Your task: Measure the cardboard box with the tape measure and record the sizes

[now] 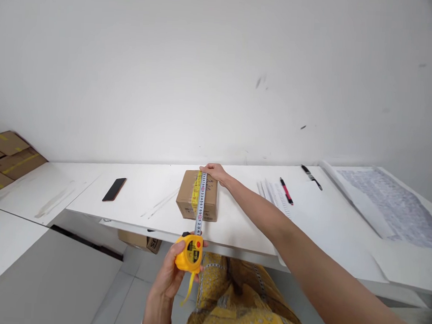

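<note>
My left hand (171, 270) is wrapped round the yellow case of a tape measure (189, 253), held just off the front edge of the white desk. From the case, the metal blade (201, 200) runs out across the top of a small brown cardboard box (210, 196). Yellow tape with print on it and some dark handwriting mark the box top. At the far edge of the box, my right hand (215, 172) pinches the blade's end against the cardboard; its fingertips are partly hidden.
A phone (114, 189) lies left of the box. To the right are a red and black pen (286, 191), a black pen (311, 177) and paper sheets (394, 204). Several cardboard boxes (7, 159) are stacked at far left. Another box (140, 240) sits below the desk.
</note>
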A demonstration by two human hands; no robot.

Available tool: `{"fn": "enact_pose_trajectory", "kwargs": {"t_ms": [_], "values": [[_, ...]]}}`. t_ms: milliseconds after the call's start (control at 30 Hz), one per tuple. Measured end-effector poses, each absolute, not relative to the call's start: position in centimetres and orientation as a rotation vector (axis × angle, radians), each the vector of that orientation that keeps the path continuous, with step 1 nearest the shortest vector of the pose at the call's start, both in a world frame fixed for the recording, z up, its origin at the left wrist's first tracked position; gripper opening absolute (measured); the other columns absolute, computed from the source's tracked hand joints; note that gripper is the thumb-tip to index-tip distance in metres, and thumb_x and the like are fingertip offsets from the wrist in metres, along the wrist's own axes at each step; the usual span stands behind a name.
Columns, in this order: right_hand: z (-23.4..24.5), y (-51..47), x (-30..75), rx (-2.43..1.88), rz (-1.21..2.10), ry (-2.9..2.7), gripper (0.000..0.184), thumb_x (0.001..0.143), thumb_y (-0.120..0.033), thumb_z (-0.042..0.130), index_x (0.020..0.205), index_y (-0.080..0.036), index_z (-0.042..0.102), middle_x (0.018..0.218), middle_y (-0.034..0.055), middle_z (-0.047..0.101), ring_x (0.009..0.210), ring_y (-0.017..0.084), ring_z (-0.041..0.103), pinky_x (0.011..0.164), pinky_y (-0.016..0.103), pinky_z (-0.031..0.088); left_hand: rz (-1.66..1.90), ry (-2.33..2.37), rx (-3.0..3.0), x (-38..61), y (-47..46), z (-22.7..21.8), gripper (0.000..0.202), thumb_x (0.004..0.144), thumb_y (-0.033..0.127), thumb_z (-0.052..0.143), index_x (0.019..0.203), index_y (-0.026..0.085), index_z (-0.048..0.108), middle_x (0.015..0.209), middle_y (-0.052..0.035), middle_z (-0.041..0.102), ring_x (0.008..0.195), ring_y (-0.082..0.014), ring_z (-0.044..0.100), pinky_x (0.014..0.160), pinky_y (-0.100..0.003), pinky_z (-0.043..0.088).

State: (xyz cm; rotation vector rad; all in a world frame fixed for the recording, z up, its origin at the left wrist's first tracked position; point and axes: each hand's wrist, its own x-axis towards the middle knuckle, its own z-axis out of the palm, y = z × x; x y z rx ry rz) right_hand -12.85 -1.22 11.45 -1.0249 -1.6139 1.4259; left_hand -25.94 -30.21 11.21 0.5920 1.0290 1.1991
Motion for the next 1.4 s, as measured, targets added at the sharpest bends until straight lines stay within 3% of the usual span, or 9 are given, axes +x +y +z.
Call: {"fn": "enact_pose_trajectory", "kwargs": {"t_ms": [133,267,400,533,767,1000,1400], "values": [[12.4,-0.5,-12.5,-1.019,1.314,-1.558,0.036,0.072,-0.049,0.070,0.065,-0.019,0.051,0.070,-0.0003,0.058,0.068,0.013,0.048,0.064,0.027,0.037,1.219,1.100,0.636,-27.4,-30.5,11.8,0.059,0.073,0.048,0.074,0.120,0.015,0.065,0.110,-0.0158,0.071,0.057,-0.0201,0.068,0.040,-0.025,0.049],[13.9,-3.2,-9.3,-0.953,1.263,-1.608,0.033,0.076,-0.047,0.067,0.068,-0.020,0.050,0.065,-0.0026,0.053,0.062,0.012,0.043,0.060,0.027,0.032,1.345,1.201,0.659,-30.8,-30.0,12.8,0.061,0.072,0.049,0.074,0.124,0.018,0.064,0.106,-0.0115,0.072,0.052,-0.0159,0.065,0.037,-0.021,0.043],[13.8,-8.3,-7.7,-0.891,1.416,-1.628,0.033,0.080,-0.049,0.064,0.073,-0.021,0.048,0.062,-0.0036,0.051,0.058,0.011,0.042,0.056,0.026,0.031,1.433,1.256,0.797,-34.5,-26.2,14.1,0.051,0.074,0.050,0.072,0.110,0.014,0.070,0.094,-0.0087,0.074,0.049,-0.0130,0.061,0.039,-0.021,0.042],[11.0,-12.4,-8.4,-0.841,1.429,-1.629,0.031,0.086,-0.052,0.057,0.079,-0.023,0.047,0.062,-0.0035,0.054,0.057,0.013,0.047,0.056,0.027,0.034,1.418,1.282,0.907,-36.8,-19.4,14.6,0.035,0.070,0.045,0.075,0.083,0.012,0.070,0.066,-0.0036,0.070,0.047,-0.0127,0.057,0.040,-0.021,0.039],[8.3,-13.1,-9.1,-0.966,1.183,-1.579,0.030,0.091,-0.051,0.052,0.079,-0.025,0.045,0.062,-0.0036,0.057,0.059,0.015,0.052,0.061,0.029,0.038,1.339,1.226,0.959,-37.5,-11.4,13.9,0.030,0.071,0.040,0.072,0.083,0.012,0.068,0.070,-0.0041,0.071,0.055,-0.0144,0.061,0.045,-0.023,0.040],[7.2,-12.0,-9.8,-0.957,1.241,-1.599,0.033,0.087,-0.056,0.056,0.080,-0.025,0.045,0.061,-0.0053,0.054,0.059,0.014,0.048,0.058,0.027,0.034,1.344,1.169,0.956,-37.3,-11.6,13.3,0.033,0.072,0.043,0.072,0.085,0.013,0.067,0.079,-0.0060,0.074,0.070,-0.0203,0.068,0.064,-0.031,0.055],[7.5,-10.7,-9.6,-0.959,1.448,-1.433,0.043,0.072,-0.059,0.072,0.081,-0.023,0.050,0.052,-0.0080,0.048,0.048,0.010,0.037,0.050,0.024,0.026,1.545,1.180,1.011,-37.1,-12.4,11.5,0.040,0.064,0.051,0.080,0.071,0.015,0.064,0.070,-0.0007,0.070,0.061,-0.0152,0.063,0.057,-0.024,0.048]]}}
